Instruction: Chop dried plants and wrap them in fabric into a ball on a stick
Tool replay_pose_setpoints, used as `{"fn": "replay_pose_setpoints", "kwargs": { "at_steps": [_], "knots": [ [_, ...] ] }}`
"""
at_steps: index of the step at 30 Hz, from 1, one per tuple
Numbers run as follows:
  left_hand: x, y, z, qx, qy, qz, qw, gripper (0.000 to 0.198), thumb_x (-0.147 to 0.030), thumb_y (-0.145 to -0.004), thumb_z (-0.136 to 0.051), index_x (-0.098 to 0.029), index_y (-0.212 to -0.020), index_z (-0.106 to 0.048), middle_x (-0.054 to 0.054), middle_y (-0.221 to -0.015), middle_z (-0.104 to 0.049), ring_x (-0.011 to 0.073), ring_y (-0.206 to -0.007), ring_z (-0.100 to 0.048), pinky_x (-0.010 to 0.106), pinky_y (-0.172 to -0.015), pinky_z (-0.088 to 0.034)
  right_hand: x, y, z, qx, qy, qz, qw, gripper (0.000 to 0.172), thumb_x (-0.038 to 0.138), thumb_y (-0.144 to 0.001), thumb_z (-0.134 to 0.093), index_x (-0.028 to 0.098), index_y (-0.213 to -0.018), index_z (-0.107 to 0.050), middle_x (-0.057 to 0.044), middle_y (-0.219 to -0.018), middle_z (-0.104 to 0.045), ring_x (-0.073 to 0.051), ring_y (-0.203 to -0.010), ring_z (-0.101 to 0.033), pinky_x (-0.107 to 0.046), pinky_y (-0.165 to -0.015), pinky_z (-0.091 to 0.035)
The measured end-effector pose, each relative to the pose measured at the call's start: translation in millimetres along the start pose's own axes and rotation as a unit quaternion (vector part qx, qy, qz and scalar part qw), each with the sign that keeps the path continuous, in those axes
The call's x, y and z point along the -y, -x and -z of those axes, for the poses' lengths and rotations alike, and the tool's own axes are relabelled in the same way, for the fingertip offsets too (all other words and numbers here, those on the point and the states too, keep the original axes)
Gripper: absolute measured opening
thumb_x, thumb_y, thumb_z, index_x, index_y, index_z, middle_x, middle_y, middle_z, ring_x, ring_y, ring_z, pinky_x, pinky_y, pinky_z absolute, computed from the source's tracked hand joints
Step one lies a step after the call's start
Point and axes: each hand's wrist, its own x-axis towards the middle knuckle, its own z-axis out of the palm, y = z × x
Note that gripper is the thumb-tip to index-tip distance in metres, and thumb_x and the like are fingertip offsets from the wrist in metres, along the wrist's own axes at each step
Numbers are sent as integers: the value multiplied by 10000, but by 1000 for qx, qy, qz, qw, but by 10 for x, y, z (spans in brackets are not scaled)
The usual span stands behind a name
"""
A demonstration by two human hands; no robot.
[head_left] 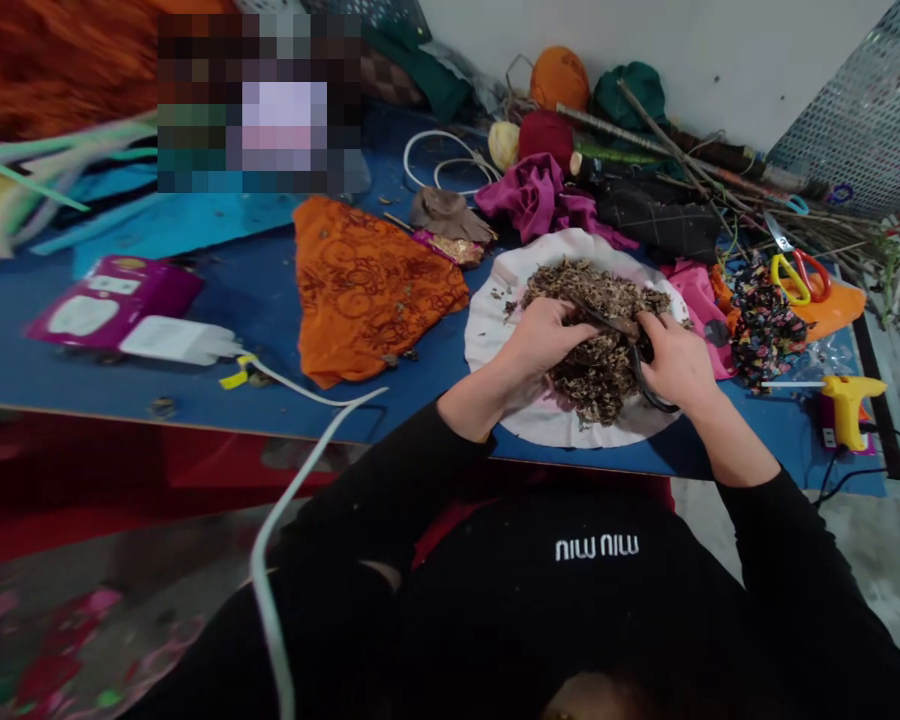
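A round white cloth (487, 335) lies on the blue table, with a heap of brown shredded dry plant bits (596, 385) piled on it. Over the heap, my right hand (671, 360) is closed on a pair of dark-handled scissors (643, 378). The scissors' blades point left, toward my other hand. My left hand (551, 335) is closed at the heap's left side, thumb and fingers pinched near the blades. What it pinches is partly hidden and too small to name.
Left of the cloth lies an orange patterned cloth (375, 290). A purple packet (120, 295) and a white power strip (180, 340) with its cable sit further left. Yellow-and-red scissors (799, 275), a yellow glue gun (847, 405) and sticks (675, 150) are at the right.
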Motion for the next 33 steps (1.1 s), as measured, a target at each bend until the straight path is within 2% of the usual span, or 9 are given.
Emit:
{"fn": "replay_pose_setpoints", "kwargs": {
  "at_steps": [7,13,17,19,21,25,28,31,33],
  "knots": [
    [57,-31,43,-2,-41,-8,999,333,-372,-741,-788,-208,-542,-577,15,-575,-571,193,-615,-565,333,-600,-448,-24,7,-25,33,-8,-8,999,448,245,-953,-471,169,-1355,-653,-160,-1193,-773,-299,-992,-723,-356,-784,-515],
    [76,-60,62,5,50,34,998,173,-374,-776,-788,-221,-770,-709,29,-698,-672,223,-715,-646,347,-680,-519,-145,20,-21,-30,-69,-1,997,572,404,-925,-562,170,-1445,-604,-177,-1281,-715,-339,-1068,-704,-407,-853,-551],
    [65,-80,70,8,144,63,988,195,-344,-789,-787,-228,-933,-726,62,-868,-749,253,-865,-708,365,-771,-572,-281,32,10,-43,-113,13,993,619,517,-909,-603,190,-1435,-610,-159,-1247,-705,-329,-1038,-708,-422,-866,-562],
    [45,-68,65,8,143,53,988,216,-339,-798,-778,-214,-970,-738,81,-942,-769,265,-915,-722,383,-805,-580,-309,34,18,-38,-115,16,993,625,538,-914,-601,187,-1431,-611,-162,-1256,-700,-327,-1044,-704,-420,-871,-561],
    [26,-47,58,14,117,30,993,210,-363,-798,-779,-197,-923,-751,85,-916,-771,264,-892,-722,387,-796,-576,-293,33,16,-30,-110,19,993,633,545,-919,-596,180,-1436,-607,-168,-1263,-696,-335,-1074,-694,-423,-883,-557],
    [20,-19,63,35,56,6,998,253,-434,-732,-832,-201,-763,-741,36,-726,-715,234,-759,-678,364,-733,-552,-179,34,2,-8,-82,25,996,641,517,-928,-581,176,-1471,-583,-170,-1251,-688,-344,-1088,-682,-421,-886,-545],
    [43,-21,91,43,32,-5,999,257,-449,-717,-841,-226,-684,-716,19,-651,-678,231,-710,-655,361,-696,-546,-102,39,3,12,-42,17,999,604,428,-940,-549,168,-1485,-574,-183,-1263,-691,-343,-1072,-688,-401,-846,-534],
    [84,-42,122,51,33,8,998,239,-436,-737,-833,-218,-736,-736,46,-695,-716,251,-731,-683,370,-699,-555,-68,43,4,32,-17,3,999,509,325,-956,-500,171,-1425,-622,-177,-1258,-724,-329,-1065,-702,-384,-829,-525],
    [120,-63,128,44,34,23,998,267,-441,-756,-823,-197,-846,-761,82,-833,-771,273,-821,-720,383,-752,-572,-65,42,0,36,-13,-8,999,471,289,-963,-481,179,-1391,-645,-165,-1250,-745,-319,-1059,-711,-379,-831,-525]
  ]
}}
